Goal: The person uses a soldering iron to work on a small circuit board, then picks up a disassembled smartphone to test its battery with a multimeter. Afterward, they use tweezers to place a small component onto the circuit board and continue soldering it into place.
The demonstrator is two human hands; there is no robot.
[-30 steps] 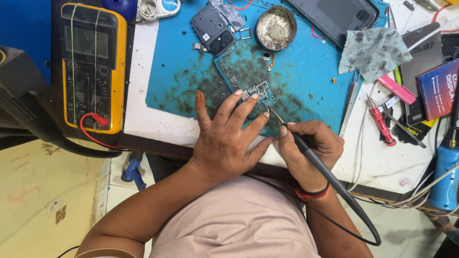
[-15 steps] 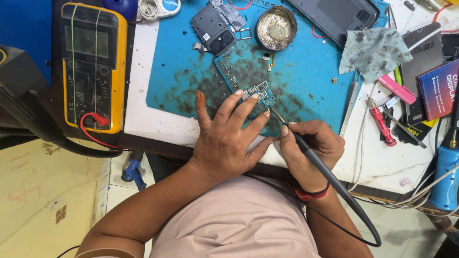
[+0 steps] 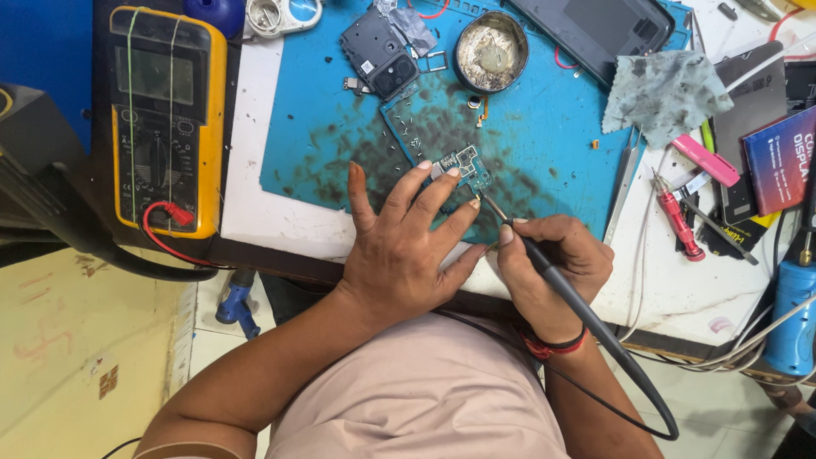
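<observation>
Two hands are at work over a small circuit board (image 3: 463,163) that lies on a stained blue mat (image 3: 552,136) on the table (image 3: 680,289). The left hand (image 3: 399,246) is spread flat, palm down, with its fingertips (image 3: 423,165) pressing on the near edge of the board to steady it. The right hand (image 3: 552,263) is closed in a pen grip around a dark soldering iron (image 3: 544,259), whose thin tip touches the board just beside the left fingertips; its cable trails back past the right wrist.

As far as can be judged, the work is in its middle. A phone has already been taken apart: beyond the left hand lie a dark inner frame with camera holes (image 3: 378,51) and a long teal board outline, and beyond the right hand a dark back cover (image 3: 603,25). A round tin of flux or wire (image 3: 491,51) sits beyond both hands. The joint under the tip seems in progress, and nothing looks reassembled.

Well to the left of the left hand stands a yellow multimeter (image 3: 166,119) with a red lead. To the right of the right hand lie a grey cloth (image 3: 663,89), tweezers (image 3: 625,178), a red screwdriver (image 3: 676,221) and a pink tool (image 3: 705,160).
</observation>
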